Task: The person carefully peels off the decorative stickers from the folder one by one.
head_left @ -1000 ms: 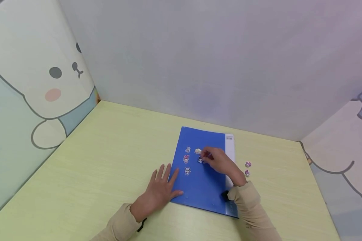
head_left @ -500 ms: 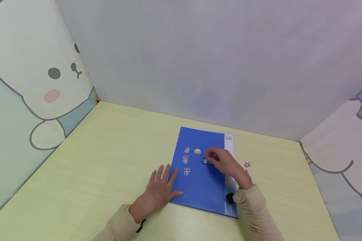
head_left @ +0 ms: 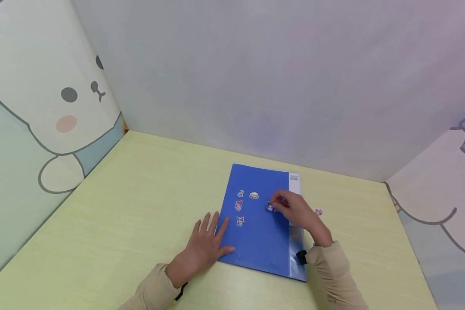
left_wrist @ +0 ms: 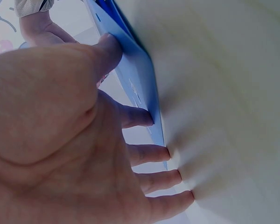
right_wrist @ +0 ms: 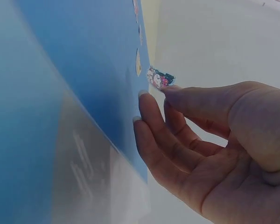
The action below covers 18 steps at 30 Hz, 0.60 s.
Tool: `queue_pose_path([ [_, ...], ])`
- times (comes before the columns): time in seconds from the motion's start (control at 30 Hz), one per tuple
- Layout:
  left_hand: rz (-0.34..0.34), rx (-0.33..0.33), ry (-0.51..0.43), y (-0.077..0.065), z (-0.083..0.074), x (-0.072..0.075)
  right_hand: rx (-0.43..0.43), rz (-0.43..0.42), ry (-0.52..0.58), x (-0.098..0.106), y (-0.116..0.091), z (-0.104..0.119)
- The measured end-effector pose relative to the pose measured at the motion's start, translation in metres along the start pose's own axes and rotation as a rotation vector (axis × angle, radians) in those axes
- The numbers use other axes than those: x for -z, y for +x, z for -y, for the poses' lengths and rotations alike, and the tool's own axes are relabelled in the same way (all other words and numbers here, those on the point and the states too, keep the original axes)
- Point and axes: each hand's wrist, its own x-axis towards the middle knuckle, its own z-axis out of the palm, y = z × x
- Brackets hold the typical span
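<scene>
A blue folder (head_left: 255, 249) lies on the pale yellow table, with a whitish strip along its right side. On its upper left are a few cartoon stickers: a small pale one (head_left: 240, 193), a red-topped one (head_left: 238, 205), a dark-eared one (head_left: 240, 221) and a yellowish one (head_left: 253, 195). My right hand (head_left: 297, 211) pinches a small dark cartoon sticker (right_wrist: 159, 78) between thumb and forefinger, just above the folder. My left hand (head_left: 201, 247) rests spread at the folder's left edge; thumb and forefinger touch the folder, the other fingertips the table (left_wrist: 214, 140).
A pink-purple sticker (head_left: 318, 212) lies on the table right of the folder, partly behind my right wrist. A grey wall (head_left: 255, 77) stands behind the table. Side walls with cartoon bears (head_left: 69, 120) border it left and right.
My right hand has moved right across the folder with the dark sticker, away from the yellowish one. One purple sticker on the table is now covered by my right arm. My left hand stays put.
</scene>
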Motion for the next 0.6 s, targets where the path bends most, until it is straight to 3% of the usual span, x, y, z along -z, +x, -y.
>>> queue_pose_path([
  [0.27, -0.036, -0.005, 0.022, 0.001, 0.002, -0.010, -0.003, -0.019, 0.023, 0.004, -0.005, -0.004],
  [0.6, -0.016, 0.000, 0.028, 0.001, 0.002, -0.010, -0.024, -0.022, 0.056, 0.006, -0.009, -0.008],
])
